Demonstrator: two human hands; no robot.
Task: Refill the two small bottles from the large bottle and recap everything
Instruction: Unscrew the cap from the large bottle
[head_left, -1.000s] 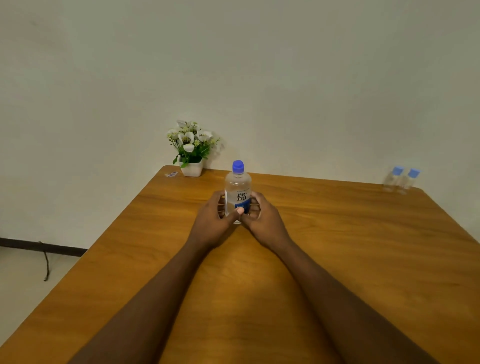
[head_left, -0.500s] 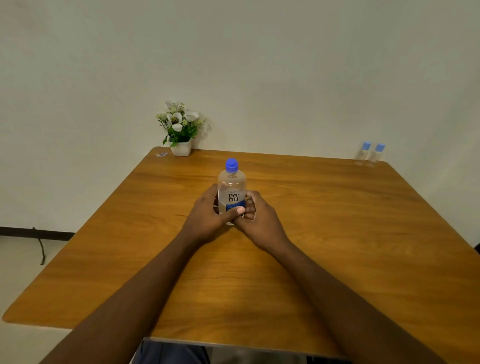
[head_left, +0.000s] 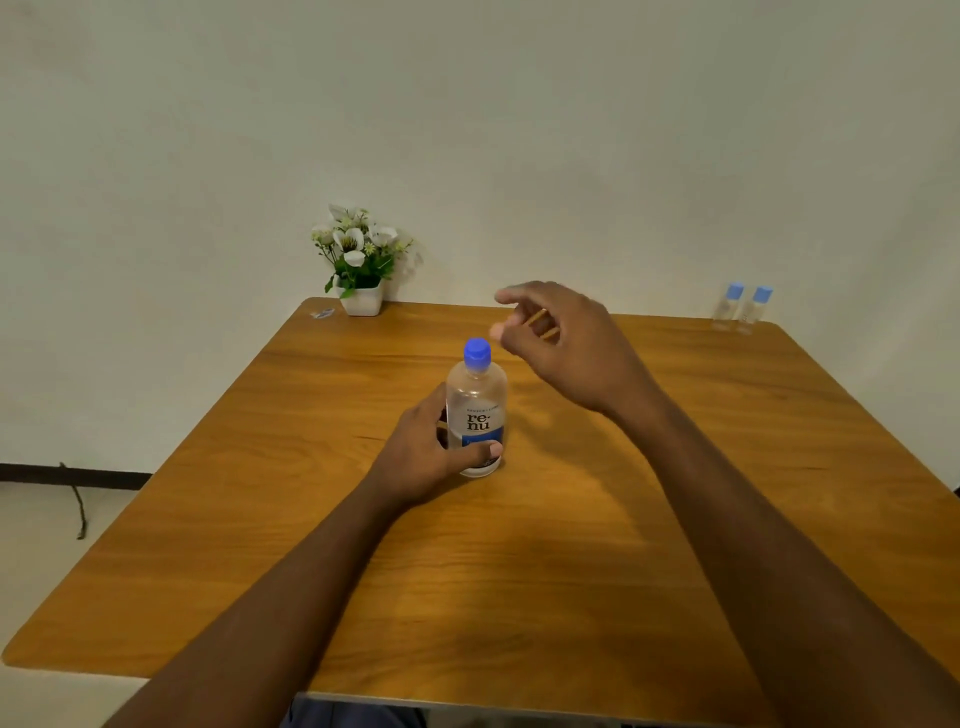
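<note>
Head view: left hand (head_left: 426, 457) grip around large bottle (head_left: 477, 410), mid table (head_left: 571, 571), well off every edge; right hand (head_left: 566, 348) slack, empty, near cap (head_left: 477, 351).

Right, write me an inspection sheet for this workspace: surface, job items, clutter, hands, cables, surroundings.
Surface: wooden table, bare wood around the items.
Job's things: large bottle upright near the middle, blue cap on; two small bottles side by side at the far right corner, both capped.
Clutter: potted flowers at the far left corner; small scrap beside it, too small to identify.
Hands: left hand grips the large bottle low down; right hand in the air beside the cap, fingers loosely curled, holding nothing.
Cables: thin dark cord on the floor at left, possibly a cable.
Surroundings: plain wall.
</note>
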